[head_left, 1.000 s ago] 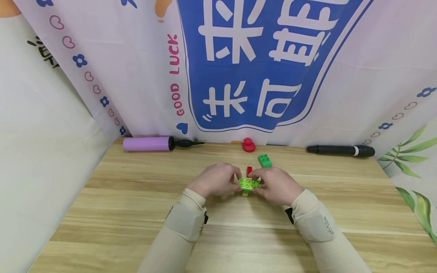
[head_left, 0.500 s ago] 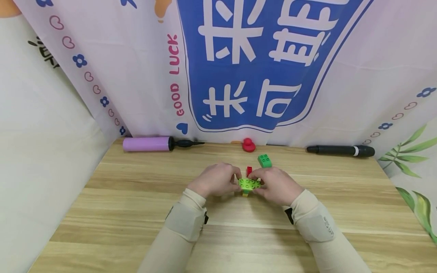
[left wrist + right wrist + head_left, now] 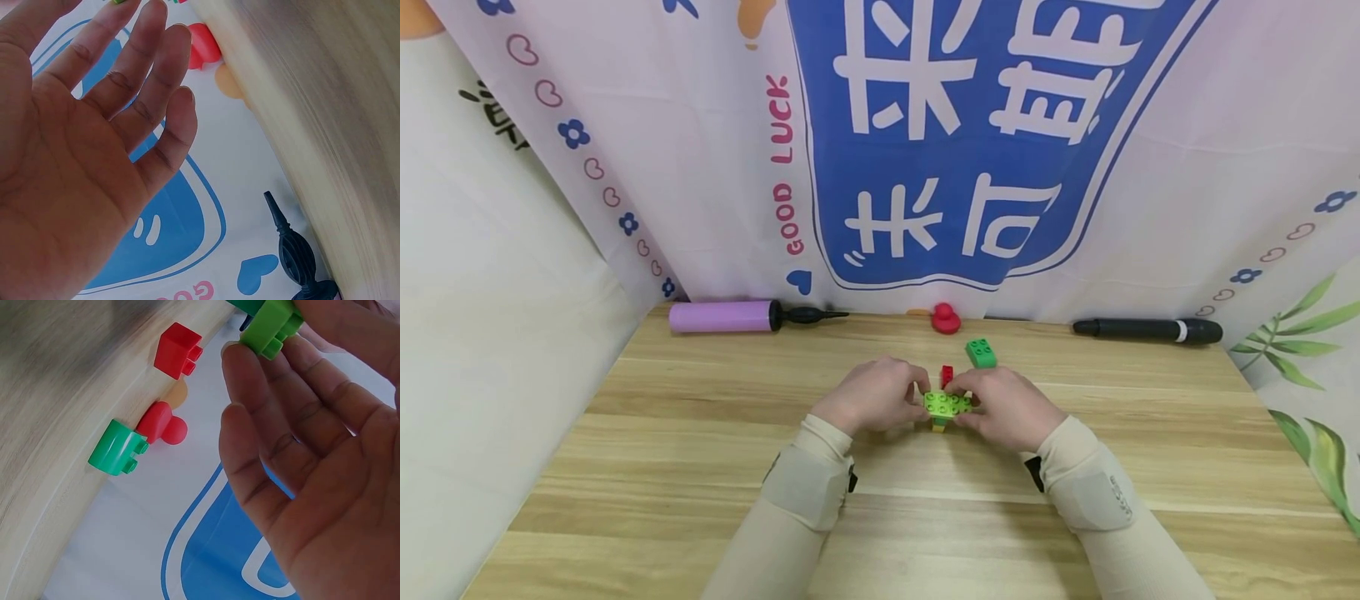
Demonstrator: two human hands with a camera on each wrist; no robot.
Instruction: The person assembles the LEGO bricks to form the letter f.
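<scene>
In the head view, my left hand (image 3: 880, 397) and right hand (image 3: 1009, 407) meet over a lime-green toy building brick (image 3: 943, 404) with studs on top. The left thumb and fingers pinch its left end, while the right hand pinches the right end. Below the lime brick, green and yellow parts of a small stack (image 3: 938, 424) show. The right wrist view has the lime brick (image 3: 270, 328) between thumb and fingertips, with a darker green piece beside it. Only a sliver of green shows at the fingertips in the left wrist view. A red brick (image 3: 947, 376) stands just behind the stack.
A green brick (image 3: 981, 353) with a rounded side lies beyond the right hand. Along the back edge of the wooden table (image 3: 700, 467) are a purple hand pump (image 3: 724, 317), a red duck-shaped toy (image 3: 946, 319) and a black stick-like object (image 3: 1148, 331). A printed cloth (image 3: 715, 150) hangs behind.
</scene>
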